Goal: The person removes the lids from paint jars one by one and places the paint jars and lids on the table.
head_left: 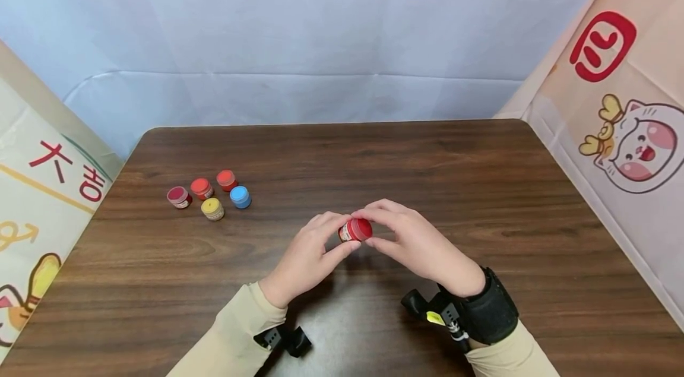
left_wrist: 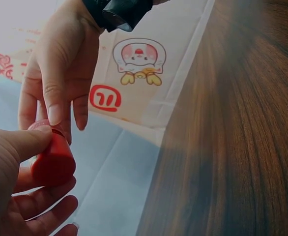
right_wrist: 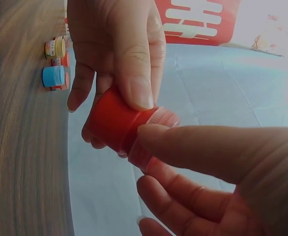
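Above the middle of the table, my left hand [head_left: 308, 255] grips a small red paint jar [head_left: 347, 232] by its body, lying on its side. Thumb and fingers of my right hand [head_left: 414, 240] pinch its red lid [head_left: 364, 228], which points right. In the left wrist view the red jar [left_wrist: 55, 162] lies between the left thumb and fingers, with the right hand [left_wrist: 65, 64] at the lid end. The right wrist view shows the right thumb [right_wrist: 198, 147] on the lid [right_wrist: 151, 132], and the left hand [right_wrist: 127, 44] around the jar body [right_wrist: 114, 118].
Several small jars stand at the left: a dark red one [head_left: 179, 197], two red ones [head_left: 202, 188], a yellow one [head_left: 212, 209] and a blue one [head_left: 240, 197]. The brown wooden table [head_left: 454, 169] has pale cloth [head_left: 299, 38] behind it and printed cloths at both sides.
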`<state>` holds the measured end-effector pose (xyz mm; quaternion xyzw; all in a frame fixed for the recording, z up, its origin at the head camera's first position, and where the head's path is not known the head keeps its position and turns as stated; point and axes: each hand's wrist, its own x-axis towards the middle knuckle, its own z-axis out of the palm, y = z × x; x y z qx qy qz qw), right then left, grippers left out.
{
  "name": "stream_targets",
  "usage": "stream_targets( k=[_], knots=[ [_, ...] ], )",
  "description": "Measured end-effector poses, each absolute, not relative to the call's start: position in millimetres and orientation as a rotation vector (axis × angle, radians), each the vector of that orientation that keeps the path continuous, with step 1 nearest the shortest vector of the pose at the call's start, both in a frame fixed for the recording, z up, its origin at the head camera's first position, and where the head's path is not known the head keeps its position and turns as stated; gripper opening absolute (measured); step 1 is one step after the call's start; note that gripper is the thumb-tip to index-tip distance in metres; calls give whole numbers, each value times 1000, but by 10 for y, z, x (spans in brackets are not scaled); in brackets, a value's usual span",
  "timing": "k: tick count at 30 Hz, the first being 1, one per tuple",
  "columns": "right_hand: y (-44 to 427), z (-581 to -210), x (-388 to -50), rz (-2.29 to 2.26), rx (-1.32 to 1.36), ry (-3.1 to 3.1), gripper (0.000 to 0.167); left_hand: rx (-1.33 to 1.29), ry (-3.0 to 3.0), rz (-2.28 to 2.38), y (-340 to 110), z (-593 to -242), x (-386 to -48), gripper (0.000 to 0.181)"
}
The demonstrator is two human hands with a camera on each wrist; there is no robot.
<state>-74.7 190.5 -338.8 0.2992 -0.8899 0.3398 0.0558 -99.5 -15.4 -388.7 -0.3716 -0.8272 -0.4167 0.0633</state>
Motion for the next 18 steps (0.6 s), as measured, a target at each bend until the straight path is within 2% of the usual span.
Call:
stream_targets(
  k=[9, 18],
  knots=[
    [1929, -3372, -719, 1058, 834, -2695, 55, -1105, -2459, -1302, -152, -3875, -1003, 34],
    [1859, -3404, -743, 1076, 666, -2786, 33, -1061, -2408, -1326, -137, -3879, -1009, 37]
  ],
)
